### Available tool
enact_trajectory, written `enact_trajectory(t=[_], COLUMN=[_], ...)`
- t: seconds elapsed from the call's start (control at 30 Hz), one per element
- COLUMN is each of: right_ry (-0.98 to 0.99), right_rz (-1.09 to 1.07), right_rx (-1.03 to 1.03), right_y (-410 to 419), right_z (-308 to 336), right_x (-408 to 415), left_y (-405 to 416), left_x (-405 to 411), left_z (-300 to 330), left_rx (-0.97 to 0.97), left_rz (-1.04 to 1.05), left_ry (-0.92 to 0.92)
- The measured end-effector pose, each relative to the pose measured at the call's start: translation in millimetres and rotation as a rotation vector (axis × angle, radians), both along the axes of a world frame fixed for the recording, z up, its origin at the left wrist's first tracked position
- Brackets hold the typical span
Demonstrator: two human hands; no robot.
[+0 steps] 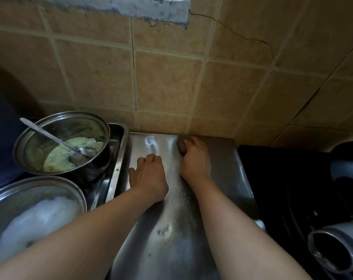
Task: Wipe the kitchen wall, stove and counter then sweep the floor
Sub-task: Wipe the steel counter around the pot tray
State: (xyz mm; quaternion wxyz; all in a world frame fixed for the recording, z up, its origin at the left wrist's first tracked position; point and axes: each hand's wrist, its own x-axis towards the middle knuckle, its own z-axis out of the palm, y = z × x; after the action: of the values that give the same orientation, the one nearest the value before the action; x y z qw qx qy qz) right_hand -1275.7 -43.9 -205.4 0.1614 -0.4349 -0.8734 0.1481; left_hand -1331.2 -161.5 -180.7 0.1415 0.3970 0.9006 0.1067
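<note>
A steel counter (pixel 171 229) runs from the tiled wall (pixel 167 81) toward me, wet and streaked with foam. My right hand (pixel 195 158) grips a brownish scrubber (pixel 181 145) and holds it down on the counter's far end, close to the wall. My left hand (pixel 149 176) rests on the counter to the left of it, knuckles up and fingers bent; nothing shows in it. The black stove (pixel 282 178) lies to the right of the counter.
Left of the counter a sink (pixel 115 168) holds a steel pot (pixel 62 144) with food remains and a spoon (pixel 50 136). A steel basin (pixel 36 203) of foamy water sits nearer me. Grey metal vessels (pixel 333 245) stand at the right on the stove.
</note>
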Motion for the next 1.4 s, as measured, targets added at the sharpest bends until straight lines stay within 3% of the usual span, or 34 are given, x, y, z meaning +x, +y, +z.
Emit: enact_trajectory(t=[0.07,0.23,0.4,0.53,0.7,0.87,1.03,1.23,1.4], right_ry=[0.023,0.033,0.071,0.04,0.035,0.04,-0.067,-0.069,-0.108], right_rz=[-0.055,0.322,0.041,0.329,0.019,0.189,-0.151,-0.041,-0.26], right_rx=[0.009,-0.018,-0.007,-0.05,0.014,0.025,-0.042,-0.026,-0.071], right_y=[-9,-38,-57,-87,-100,-133,-128,-176,-176], right_z=[-1,-5,-13,-16,-9,-18,-5,-6,2], right_x=[8,41,77,94,130,165,197,224,244], left_y=[-4,-15,-29,-43,-62,-72,-80,-97,-113], left_x=[1,7,23,35,52,76,99,119,130], left_z=[1,1,1,1,1,-3,-3,-2,-1], left_rx=[0.001,-0.002,-0.034,-0.04,-0.067,-0.04,-0.056,-0.078,-0.09], left_rz=[-0.01,-0.031,-0.043,-0.035,-0.034,-0.036,-0.068,-0.102,-0.117], left_ry=[-0.003,0.006,0.005,0.009,0.009,-0.007,-0.019,-0.02,-0.025])
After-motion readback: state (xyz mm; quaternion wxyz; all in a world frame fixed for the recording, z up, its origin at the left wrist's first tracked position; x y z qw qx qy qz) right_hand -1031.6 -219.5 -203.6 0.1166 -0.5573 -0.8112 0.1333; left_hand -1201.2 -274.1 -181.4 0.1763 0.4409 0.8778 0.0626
